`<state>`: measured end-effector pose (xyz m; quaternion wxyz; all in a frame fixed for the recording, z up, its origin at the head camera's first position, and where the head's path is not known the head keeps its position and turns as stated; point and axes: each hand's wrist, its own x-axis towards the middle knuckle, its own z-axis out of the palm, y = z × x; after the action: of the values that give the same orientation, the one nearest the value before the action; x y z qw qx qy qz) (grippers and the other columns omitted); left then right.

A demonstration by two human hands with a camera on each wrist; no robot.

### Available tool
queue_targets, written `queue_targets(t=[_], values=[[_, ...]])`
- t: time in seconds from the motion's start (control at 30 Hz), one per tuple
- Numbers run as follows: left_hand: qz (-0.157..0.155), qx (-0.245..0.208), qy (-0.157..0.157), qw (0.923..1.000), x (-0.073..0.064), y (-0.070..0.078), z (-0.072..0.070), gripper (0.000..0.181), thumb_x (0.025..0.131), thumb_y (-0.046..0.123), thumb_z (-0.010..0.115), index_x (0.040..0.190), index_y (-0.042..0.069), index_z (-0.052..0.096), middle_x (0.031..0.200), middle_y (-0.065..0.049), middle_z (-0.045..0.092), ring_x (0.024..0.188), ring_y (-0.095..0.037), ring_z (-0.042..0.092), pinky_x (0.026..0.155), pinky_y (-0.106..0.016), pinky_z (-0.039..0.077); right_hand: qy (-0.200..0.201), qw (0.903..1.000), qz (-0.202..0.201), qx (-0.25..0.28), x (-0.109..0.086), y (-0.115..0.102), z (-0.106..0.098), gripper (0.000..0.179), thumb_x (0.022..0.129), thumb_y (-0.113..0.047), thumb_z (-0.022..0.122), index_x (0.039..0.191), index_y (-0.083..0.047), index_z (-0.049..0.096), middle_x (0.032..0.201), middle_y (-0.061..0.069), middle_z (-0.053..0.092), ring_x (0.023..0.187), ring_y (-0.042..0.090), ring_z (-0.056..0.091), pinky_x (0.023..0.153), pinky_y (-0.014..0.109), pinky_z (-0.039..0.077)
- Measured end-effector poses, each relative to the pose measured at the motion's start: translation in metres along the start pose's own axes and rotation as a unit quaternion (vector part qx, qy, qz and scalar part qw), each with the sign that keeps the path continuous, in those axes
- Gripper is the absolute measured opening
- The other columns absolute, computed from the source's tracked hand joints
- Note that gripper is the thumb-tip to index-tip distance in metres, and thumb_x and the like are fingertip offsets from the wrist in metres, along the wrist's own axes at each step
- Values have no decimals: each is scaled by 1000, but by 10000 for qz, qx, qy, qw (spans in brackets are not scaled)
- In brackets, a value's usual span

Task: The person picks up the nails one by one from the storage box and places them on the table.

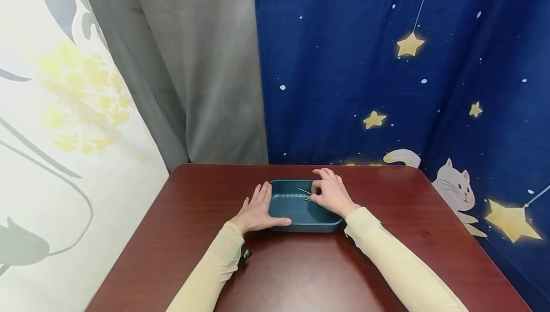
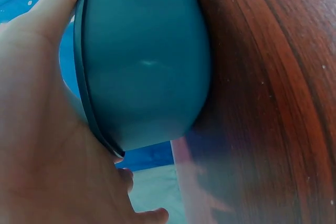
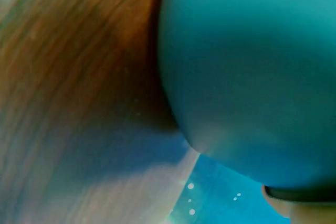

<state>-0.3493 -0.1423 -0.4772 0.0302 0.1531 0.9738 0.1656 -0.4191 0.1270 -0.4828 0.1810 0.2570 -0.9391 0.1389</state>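
A dark teal rectangular tray (image 1: pixel 302 227) with low walls stands on the table. My left hand (image 1: pixel 256 210) lies over its left side, fingers spread and straight, thumb along the front rim. In the left wrist view, that hand (image 2: pixel 47 124) touches the rim of the tray (image 2: pixel 147 61). My right hand (image 1: pixel 333 195) is over the tray's right part, thumb and index finger pinching a small, thin silvery metal item (image 1: pixel 304 191); its exact kind is too small to tell. The right wrist view shows mostly the tray's outer wall (image 3: pixel 247 77), blurred.
The reddish-brown wooden table (image 1: pixel 296 274) extends around the tray on all sides. Behind it hang a grey curtain (image 1: pixel 215 63) and a blue curtain with stars (image 1: pixel 335 63). A white patterned curtain (image 1: pixel 56 159) is at the left.
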Motion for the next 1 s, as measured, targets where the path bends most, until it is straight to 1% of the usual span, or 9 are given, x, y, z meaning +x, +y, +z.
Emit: queue_targets(t=[0.13,0.23,0.43,0.6,0.73,1.0], values=[[-55,-24,-39,10000,1,1,0,130,53,92,43,148,13,2,155,-1,-1,141,-25,1,105,-59,14,284,9994,-93,150,-3,-1,-10,14,70,-32,70,65,-35,57,136,4,45,130,29,30,96,55,27],[-75,-36,-50,10000,2,1,0,131,52,92,43,148,14,1,155,0,-2,141,-24,1,106,-59,14,452,9988,-89,186,-7,-1,-18,15,70,-30,69,64,-35,56,136,3,44,130,28,30,97,55,27],[-43,-53,-78,9999,3,1,2,129,53,92,43,148,17,-3,155,0,-4,141,-24,0,106,-58,15,502,9987,-68,99,-16,4,-32,16,70,-28,70,66,-35,57,137,4,44,131,28,28,98,56,25],[-9,-30,34,10000,3,-1,2,127,54,91,43,148,19,-5,155,1,-5,141,-23,0,106,-58,15,523,9985,-135,-6,-19,7,-48,13,71,-28,70,68,-34,58,138,5,42,131,29,28,99,58,25],[-7,-23,52,10000,4,-1,2,128,54,91,43,148,19,-5,155,1,-4,141,-22,-1,106,-57,15,596,9981,-96,-83,-23,15,-61,12,71,-29,70,69,-34,59,138,5,42,132,28,27,98,59,25],[17,-49,99,9999,5,-3,5,130,53,92,43,148,14,1,155,-1,-2,141,-23,0,105,-58,17,740,9971,22,-201,-38,38,-78,11,70,-27,69,70,-34,60,137,6,43,131,28,28,95,62,25]])
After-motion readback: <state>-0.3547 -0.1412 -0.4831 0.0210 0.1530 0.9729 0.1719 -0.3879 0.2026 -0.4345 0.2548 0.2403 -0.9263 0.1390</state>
